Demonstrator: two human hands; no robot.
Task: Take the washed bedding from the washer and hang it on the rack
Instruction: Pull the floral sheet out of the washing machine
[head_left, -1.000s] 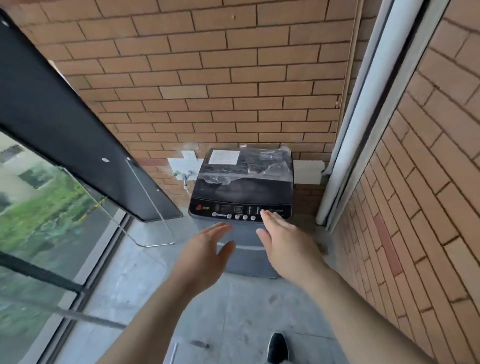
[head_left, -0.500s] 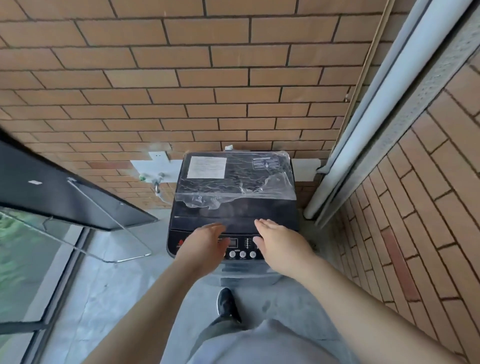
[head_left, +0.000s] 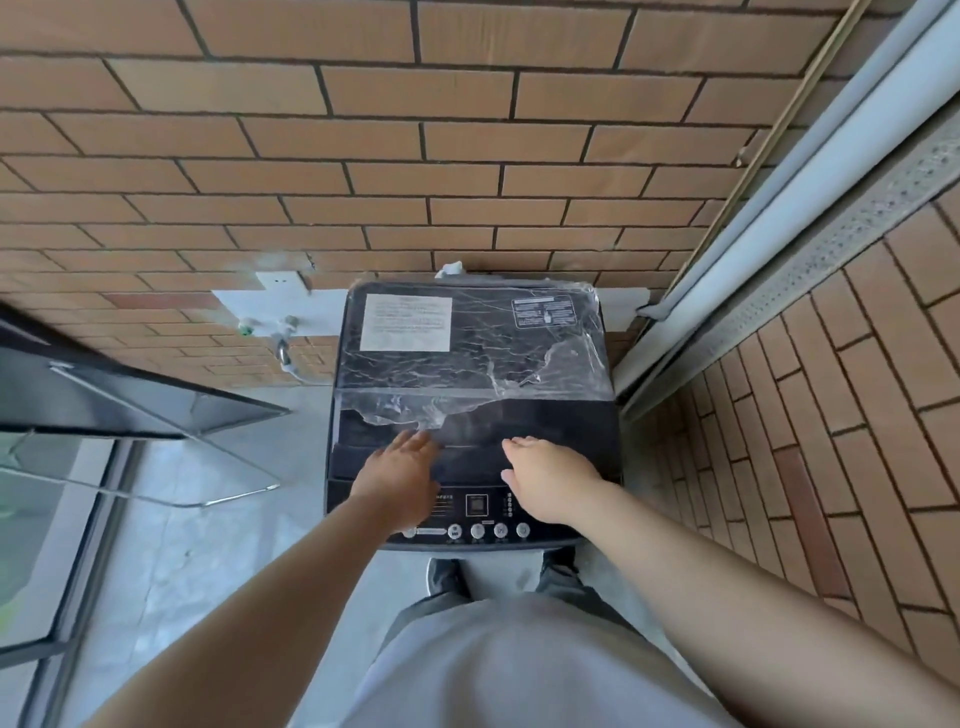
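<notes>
Both hands are out flat, palms down, fingers straight and a bit spread, and neither one has hold of anything. The left hand (head_left: 400, 480) has its fingertips right at the ragged lower edge of the crinkly clear plastic film (head_left: 467, 379), while the right hand (head_left: 548, 480) sits beside it over the bare front strip of the lid. I can't tell if the palms are actually pressing down or just hovering a hair above. Under them is the dark grey top-loading washing machine (head_left: 561, 421) with its lid shut, so the bedding is hidden if it's in there. The wrists cross over the glossy black control panel (head_left: 478, 512) with its row of round silver buttons along the front edge. Further back on the lid, under the film, there's a white rectangular paper label (head_left: 406, 322). The washer stands against an orange-brown brick wall (head_left: 467, 156), with a small metal tap (head_left: 283, 340) and a white wall socket (head_left: 279, 280) just to its left. Off to the left, a thin silver metal tube frame (head_left: 228, 499) hangs over the pale grey tiled floor (head_left: 208, 571), below a big dark flat panel (head_left: 104, 384). A white vertical pipe (head_left: 779, 208) runs up the right corner.
</notes>
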